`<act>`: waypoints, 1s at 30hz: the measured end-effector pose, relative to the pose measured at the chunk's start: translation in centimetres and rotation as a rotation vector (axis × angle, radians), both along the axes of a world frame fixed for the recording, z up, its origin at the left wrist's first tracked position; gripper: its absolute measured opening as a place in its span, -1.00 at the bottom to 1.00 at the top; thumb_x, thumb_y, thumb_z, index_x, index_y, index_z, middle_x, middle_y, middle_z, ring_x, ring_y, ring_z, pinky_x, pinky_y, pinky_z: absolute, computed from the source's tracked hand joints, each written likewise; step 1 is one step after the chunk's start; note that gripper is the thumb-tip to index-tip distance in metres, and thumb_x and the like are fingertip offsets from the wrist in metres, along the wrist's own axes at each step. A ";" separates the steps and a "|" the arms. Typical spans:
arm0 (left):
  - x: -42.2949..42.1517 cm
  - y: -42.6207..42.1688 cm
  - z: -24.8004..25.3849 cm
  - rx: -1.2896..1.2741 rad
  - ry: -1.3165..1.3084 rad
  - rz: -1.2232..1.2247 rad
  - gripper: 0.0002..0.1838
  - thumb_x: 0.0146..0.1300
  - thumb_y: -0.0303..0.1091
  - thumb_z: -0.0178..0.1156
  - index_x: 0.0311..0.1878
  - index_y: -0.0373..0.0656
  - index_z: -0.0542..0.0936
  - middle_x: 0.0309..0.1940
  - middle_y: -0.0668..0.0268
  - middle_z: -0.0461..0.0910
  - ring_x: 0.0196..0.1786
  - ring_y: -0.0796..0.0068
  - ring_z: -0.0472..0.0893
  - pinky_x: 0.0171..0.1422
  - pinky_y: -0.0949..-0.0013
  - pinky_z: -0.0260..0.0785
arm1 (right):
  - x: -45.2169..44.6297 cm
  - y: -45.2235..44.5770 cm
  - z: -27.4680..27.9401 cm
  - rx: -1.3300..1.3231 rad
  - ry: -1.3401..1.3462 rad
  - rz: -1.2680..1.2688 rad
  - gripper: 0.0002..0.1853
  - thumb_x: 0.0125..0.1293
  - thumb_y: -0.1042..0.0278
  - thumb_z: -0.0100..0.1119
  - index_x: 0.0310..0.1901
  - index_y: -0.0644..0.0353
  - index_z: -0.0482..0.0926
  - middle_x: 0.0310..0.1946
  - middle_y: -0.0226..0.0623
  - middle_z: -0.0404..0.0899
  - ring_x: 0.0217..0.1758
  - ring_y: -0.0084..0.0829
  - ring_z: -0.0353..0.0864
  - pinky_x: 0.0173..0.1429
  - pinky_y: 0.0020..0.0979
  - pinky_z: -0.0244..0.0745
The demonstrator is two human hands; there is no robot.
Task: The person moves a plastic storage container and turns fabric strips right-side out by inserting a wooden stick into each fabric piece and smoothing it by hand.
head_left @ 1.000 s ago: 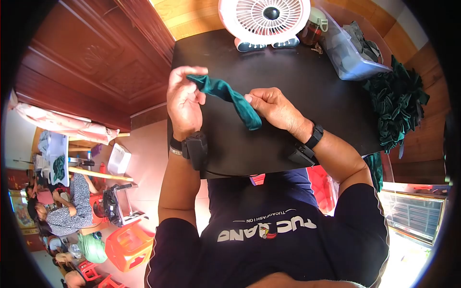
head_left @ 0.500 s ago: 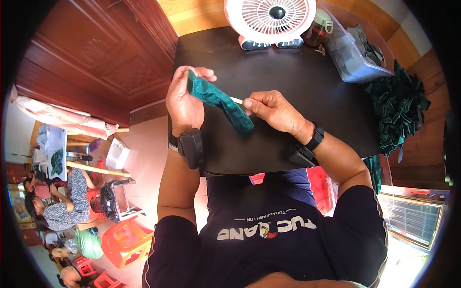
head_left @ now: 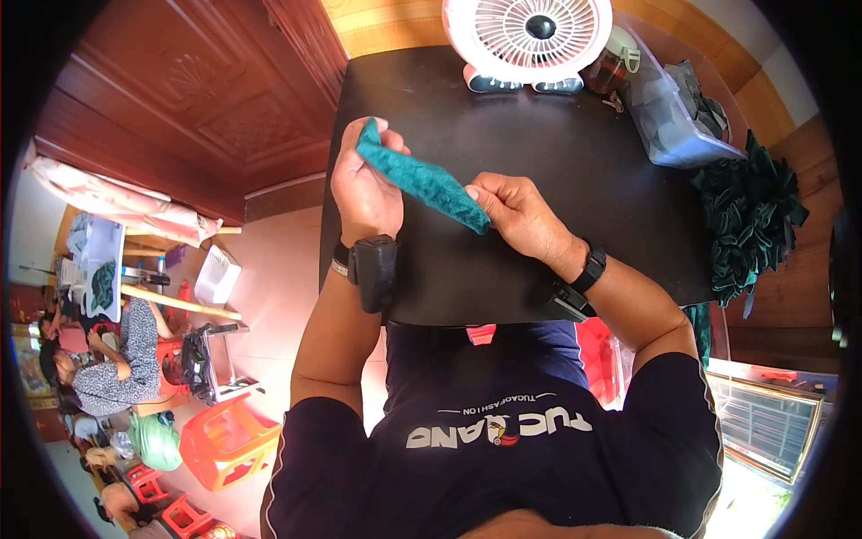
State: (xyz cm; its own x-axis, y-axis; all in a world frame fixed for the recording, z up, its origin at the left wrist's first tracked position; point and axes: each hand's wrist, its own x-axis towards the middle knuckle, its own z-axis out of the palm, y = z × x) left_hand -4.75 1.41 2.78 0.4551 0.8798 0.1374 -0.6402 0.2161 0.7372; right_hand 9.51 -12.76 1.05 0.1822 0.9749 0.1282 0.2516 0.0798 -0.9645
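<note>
A narrow strip of dark green velvet slants down to the right between my two hands, above the black tabletop. My left hand, palm turned up, holds its upper end, with the fingers curled behind the cloth. Near the lower end, my right hand pinches the velvet between thumb and fingers. No white stick shows at the right fingertips now; whether it is inside the cloth or behind it, I cannot tell.
On the black table stands a pink-rimmed fan at the back. Right of it are a lidded jar and a clear bin of dark cloth. Bunched green velvet pieces hang at the right edge. A person sits far left, near an orange stool.
The right hand has shifted onto the strip's lower end, and the white stick it held is out of sight. The strip is straighter. The view has moved slightly.
</note>
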 end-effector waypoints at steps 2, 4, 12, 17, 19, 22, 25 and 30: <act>0.2 -0.9 1.3 -0.023 0.002 0.039 -0.67 0.43 -0.11 -0.06 -0.05 -0.18 0.50 -0.29 0.26 0.54 -0.25 0.37 0.53 -0.12 0.41 0.33 | 0.3 0.1 0.1 -0.010 -0.002 -0.085 -0.68 0.45 0.17 0.10 -0.34 0.28 0.56 -0.61 -0.46 0.42 -0.49 -0.65 0.31 -0.37 -0.47 0.34; -0.1 -1.1 1.8 0.087 0.031 -0.048 -0.60 0.47 -0.07 -0.10 0.07 -0.23 0.46 -0.15 0.23 0.58 -0.17 0.37 0.58 -0.10 0.38 0.36 | 0.9 0.1 0.1 -0.027 -0.036 -0.155 -0.70 0.44 0.18 0.13 -0.33 0.28 0.56 -0.61 -0.47 0.42 -0.49 -0.66 0.30 -0.38 -0.48 0.33; 1.1 -1.9 -0.1 0.120 0.203 -0.150 -0.76 0.43 -0.32 -0.01 0.09 -0.14 0.47 -0.34 0.47 0.55 -0.40 0.73 0.47 -0.36 0.61 0.26 | 0.9 0.3 -0.3 -0.002 0.078 -0.155 -0.71 0.41 0.18 0.18 -0.36 0.25 0.54 -0.62 -0.58 0.33 -0.51 -0.73 0.21 -0.45 -0.53 0.22; 0.8 -2.8 0.6 0.481 0.518 -0.044 -0.86 0.44 -0.35 0.00 -0.16 -0.20 0.49 -0.45 0.52 0.44 -0.46 0.80 0.31 -0.39 0.59 0.18 | 1.3 0.1 -0.1 -0.055 0.166 -0.119 -0.67 0.45 0.13 0.11 -0.37 0.23 0.53 -0.62 -0.60 0.32 -0.51 -0.74 0.20 -0.46 -0.55 0.20; 0.5 -2.2 0.1 0.605 0.580 -0.044 -0.86 0.43 -0.37 0.01 -0.18 -0.23 0.49 -0.46 0.53 0.42 -0.46 0.79 0.29 -0.39 0.58 0.17 | 1.1 -0.1 0.2 -0.091 0.258 -0.090 -0.65 0.46 0.11 0.09 -0.37 0.23 0.54 -0.62 -0.60 0.32 -0.50 -0.74 0.20 -0.45 -0.55 0.20; 0.6 -3.2 1.2 0.555 0.517 0.020 -0.88 0.41 -0.38 0.03 -0.17 -0.21 0.52 -0.47 0.53 0.43 -0.46 0.81 0.30 -0.42 0.60 0.16 | 0.6 0.1 0.7 -0.033 0.309 -0.033 -0.65 0.46 0.12 0.09 -0.37 0.22 0.55 -0.62 -0.60 0.33 -0.51 -0.71 0.21 -0.45 -0.55 0.20; 0.6 -2.8 1.1 0.416 0.456 0.054 -0.84 0.37 -0.36 0.04 -0.08 -0.15 0.54 -0.35 0.50 0.54 -0.44 0.81 0.37 -0.44 0.66 0.17 | 1.2 0.3 0.1 0.026 0.094 -0.109 -0.66 0.45 0.13 0.12 -0.36 0.24 0.56 -0.62 -0.59 0.35 -0.53 -0.68 0.23 -0.45 -0.52 0.22; 0.4 -1.7 0.9 0.215 0.247 0.071 -0.77 0.25 -0.45 0.05 -0.03 -0.16 0.52 -0.23 0.34 0.60 -0.31 0.63 0.54 -0.44 0.66 0.25 | 1.3 0.1 0.6 -0.064 -0.105 -0.171 -0.69 0.39 0.16 0.20 -0.34 0.27 0.57 -0.66 -0.47 0.38 -0.57 -0.62 0.27 -0.46 -0.44 0.26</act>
State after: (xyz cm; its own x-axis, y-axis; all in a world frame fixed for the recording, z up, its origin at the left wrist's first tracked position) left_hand -4.36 -0.26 3.72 0.4367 0.8732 0.2163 -0.4443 0.0003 0.8959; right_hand 10.78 -12.71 1.65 0.3344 0.9378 0.0935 0.3556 -0.0337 -0.9340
